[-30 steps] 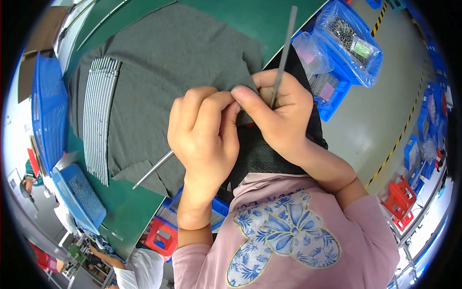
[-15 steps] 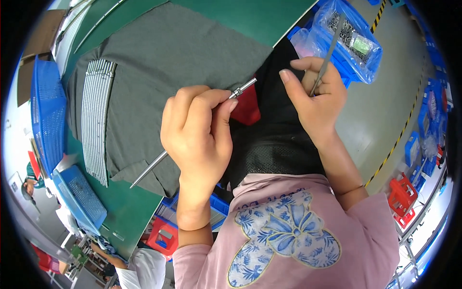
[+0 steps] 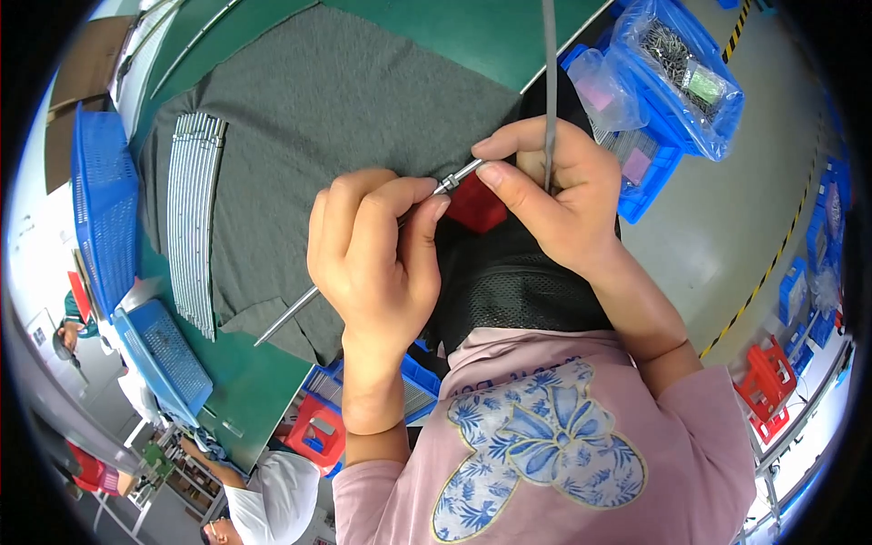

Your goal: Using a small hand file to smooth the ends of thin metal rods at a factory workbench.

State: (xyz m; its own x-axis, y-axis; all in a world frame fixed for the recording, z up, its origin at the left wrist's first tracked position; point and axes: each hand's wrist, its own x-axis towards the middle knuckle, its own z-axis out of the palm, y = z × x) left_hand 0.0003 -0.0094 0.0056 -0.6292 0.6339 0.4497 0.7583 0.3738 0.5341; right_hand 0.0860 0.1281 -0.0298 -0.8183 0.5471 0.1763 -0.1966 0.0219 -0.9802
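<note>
My left hand (image 3: 377,245) is closed around a slender metal rod (image 3: 289,314), which slants from lower left to upper right. A stepped collar on it shows beyond my left thumb and forefinger. The thumb and forefinger of my right hand (image 3: 568,195) pinch the rod's upper tip. That same hand also keeps a long, flat grey file (image 3: 550,82) in its other fingers, pointing upward. To the left, several similar rods (image 3: 193,227) lie side by side on a grey cloth (image 3: 309,127).
The cloth covers part of a green table (image 3: 454,32). Blue baskets (image 3: 102,209) stand along its left side. At right, a blue bin (image 3: 722,118) lined with plastic holds small metal parts. Red stools (image 3: 767,377) stand lower right. Another person in a white shirt (image 3: 277,495) sits lower left.
My right hand has moved left to the rod and now pinches its tip. The file has swung to nearly vertical. My left hand holds the rod much as before.
</note>
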